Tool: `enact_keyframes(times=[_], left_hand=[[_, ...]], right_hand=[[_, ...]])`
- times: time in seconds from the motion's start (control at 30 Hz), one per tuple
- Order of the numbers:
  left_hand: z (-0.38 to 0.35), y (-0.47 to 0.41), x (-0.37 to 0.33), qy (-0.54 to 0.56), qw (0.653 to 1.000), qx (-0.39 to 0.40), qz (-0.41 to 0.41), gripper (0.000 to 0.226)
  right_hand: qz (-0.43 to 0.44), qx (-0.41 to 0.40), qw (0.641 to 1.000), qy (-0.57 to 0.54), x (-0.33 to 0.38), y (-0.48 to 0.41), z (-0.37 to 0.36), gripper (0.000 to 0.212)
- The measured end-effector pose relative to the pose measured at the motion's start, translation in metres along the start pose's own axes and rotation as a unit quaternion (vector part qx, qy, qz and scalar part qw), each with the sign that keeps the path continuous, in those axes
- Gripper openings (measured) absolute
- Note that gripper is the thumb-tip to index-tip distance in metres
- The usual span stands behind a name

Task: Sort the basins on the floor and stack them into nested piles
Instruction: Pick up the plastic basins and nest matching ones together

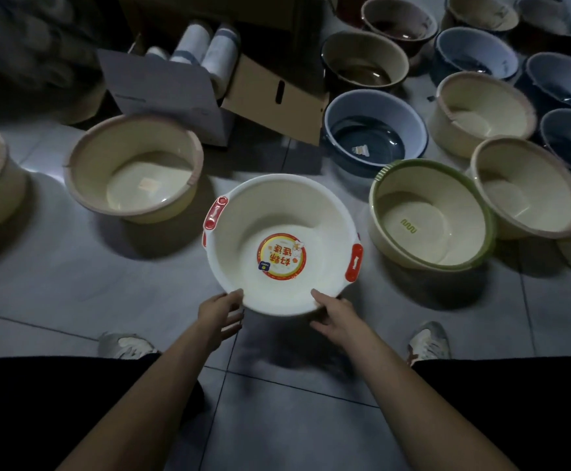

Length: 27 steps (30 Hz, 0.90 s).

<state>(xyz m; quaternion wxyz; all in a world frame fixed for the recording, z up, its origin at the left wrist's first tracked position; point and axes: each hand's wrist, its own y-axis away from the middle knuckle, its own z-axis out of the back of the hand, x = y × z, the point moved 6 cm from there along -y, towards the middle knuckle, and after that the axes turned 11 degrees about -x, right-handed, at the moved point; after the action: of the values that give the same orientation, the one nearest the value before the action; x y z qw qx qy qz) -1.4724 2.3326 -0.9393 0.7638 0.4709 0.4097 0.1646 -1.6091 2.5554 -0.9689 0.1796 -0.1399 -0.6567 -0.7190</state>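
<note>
1 white basin (282,212) with 2 red handles (215,212) sits mouth-up straight ahead of the person; 2 pink-rimmed cream basins (134,168) stand to its left, 1 green-rimmed basin (430,212) near its right, 4 blue basins (376,107) farther back on the right; its handle-to-handle axis runs left to right, slightly skewed; the sticker (281,255) inside reads upside down; the left hand (221,312) and right hand (335,316) each clasp the near rim, thumb above, fingers beneath; I cannot tell if it touches the tiled floor (73,283).
</note>
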Motion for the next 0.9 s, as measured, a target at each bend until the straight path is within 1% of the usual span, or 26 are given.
enact_keyframes(times=[0.13,0.17,0.27,0.33,0.43,0.5,0.57,0.6,0.67,0.8,0.9], left_hand=[[0.000,-0.010,0.002,0.026,0.998,0.047,0.018,0.039],[0.000,-0.011,0.002,0.024,0.998,0.053,0.020,0.040],[-0.001,-0.011,0.001,0.019,0.999,0.047,0.017,0.038],[-0.002,-0.008,0.000,-0.010,0.999,0.041,0.006,0.036],[-0.001,0.003,0.010,-0.080,0.995,0.053,0.007,0.036],[0.003,0.012,0.024,-0.114,0.992,0.061,0.012,0.038],[0.008,0.020,0.041,-0.138,0.987,0.075,0.018,0.040],[0.010,0.027,0.048,-0.144,0.985,0.089,0.023,0.042],[0.015,0.035,0.060,-0.153,0.982,0.109,0.029,0.048],[0.026,0.058,0.069,-0.101,0.987,0.107,0.058,0.050],[0.034,0.086,0.069,-0.085,0.991,0.092,0.049,0.048]], right_hand=[[0.000,-0.008,0.999,-0.033,-0.008,-0.033,-0.003,0.095],[-0.003,-0.010,0.999,-0.041,-0.008,-0.033,-0.005,0.090],[-0.007,-0.022,0.999,-0.043,-0.004,-0.021,-0.014,0.062],[-0.009,-0.030,0.999,-0.026,-0.004,-0.014,-0.012,0.055],[-0.022,-0.050,0.999,-0.002,-0.011,-0.013,0.005,0.063],[-0.027,-0.065,0.998,-0.009,-0.024,-0.029,0.024,0.075],[-0.032,-0.072,0.997,0.008,-0.032,-0.025,0.039,0.085],[-0.031,-0.081,0.996,0.016,-0.036,-0.021,0.046,0.083],[-0.026,-0.082,0.996,0.027,-0.037,0.008,0.052,0.068],[-0.009,-0.079,0.995,0.068,-0.036,0.062,0.061,0.049],[-0.020,-0.080,0.991,0.109,-0.040,0.101,0.071,0.032]])
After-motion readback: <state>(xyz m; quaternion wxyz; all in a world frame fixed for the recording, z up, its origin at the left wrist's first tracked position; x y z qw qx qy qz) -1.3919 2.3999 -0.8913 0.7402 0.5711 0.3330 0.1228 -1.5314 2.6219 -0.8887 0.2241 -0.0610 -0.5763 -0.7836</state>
